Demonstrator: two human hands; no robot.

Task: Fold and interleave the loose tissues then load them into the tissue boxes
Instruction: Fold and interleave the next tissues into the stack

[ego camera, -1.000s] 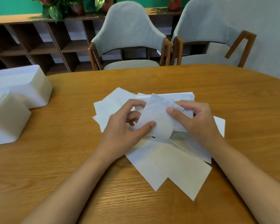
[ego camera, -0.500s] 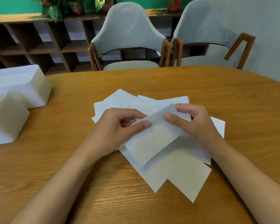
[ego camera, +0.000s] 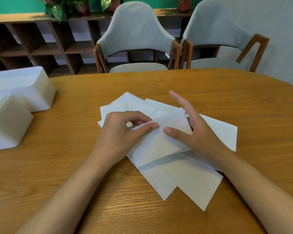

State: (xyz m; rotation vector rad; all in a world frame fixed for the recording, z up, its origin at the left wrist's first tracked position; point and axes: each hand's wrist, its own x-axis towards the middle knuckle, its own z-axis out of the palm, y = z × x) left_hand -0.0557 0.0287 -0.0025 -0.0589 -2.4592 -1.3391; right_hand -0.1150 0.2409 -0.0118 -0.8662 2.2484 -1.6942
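Note:
A loose pile of white tissues (ego camera: 184, 176) lies spread on the wooden table (ego camera: 210, 88). On top of it rests a folded tissue (ego camera: 159, 144), lying flat. My left hand (ego camera: 123, 132) pinches that tissue's upper left edge between thumb and curled fingers. My right hand (ego camera: 191, 130) has straight, spread fingers; its thumb lies on the folded tissue and its fingers are raised off the paper. Two white tissue boxes stand at the left: a far one (ego camera: 24, 88) and a near one (ego camera: 7, 124).
Two grey upholstered chairs (ego camera: 135, 38) (ego camera: 218, 34) stand behind the table's far edge. A dark wooden shelf (ego camera: 41, 41) with potted plants (ego camera: 61, 5) runs along the green back wall. Bare table surface lies to the right and in front of the pile.
The tissue that both hands held up has been folded over and laid flat on the pile. My right hand has let go and opened its fingers; my left hand keeps its pinch.

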